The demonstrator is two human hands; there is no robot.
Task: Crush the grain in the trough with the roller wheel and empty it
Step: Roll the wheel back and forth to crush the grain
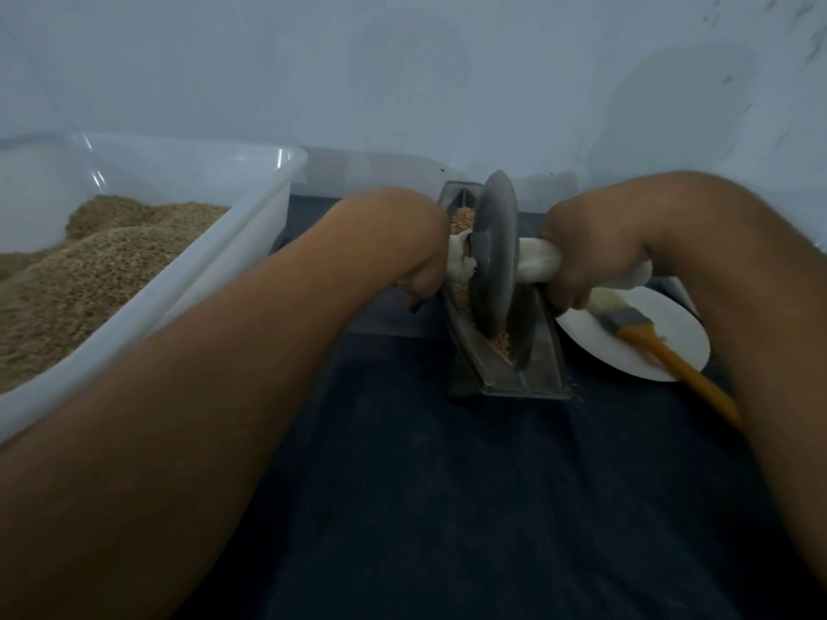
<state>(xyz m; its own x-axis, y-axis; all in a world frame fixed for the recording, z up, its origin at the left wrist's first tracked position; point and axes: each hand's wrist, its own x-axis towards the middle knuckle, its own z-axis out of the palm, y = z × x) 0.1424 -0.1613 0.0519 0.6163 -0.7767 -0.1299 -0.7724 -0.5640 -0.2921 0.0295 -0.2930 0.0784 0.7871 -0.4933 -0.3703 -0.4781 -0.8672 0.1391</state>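
Grain (461, 219) lies tan and coarse in trough (492, 373).

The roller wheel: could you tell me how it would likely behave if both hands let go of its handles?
The roller wheel looks like thick metal, so probably heavy. Standing on its thin edge in the trough, it would likely tip sideways or roll along.

The trough (501, 351) stands on the worktop (425, 485), running away from the person toward the wall (402, 60). The roller wheel (494, 257) sits upright in it, on the grain (501, 342), its handle (539, 258) crossing the trough. The left hand (398, 248) grips the handle left of the wheel, the right hand (595, 257) right of it. A bin (250, 234) lies far left (grain heaped inside). Just right of the trough sits a plate (590, 342), a brush (649, 333) lying across it.
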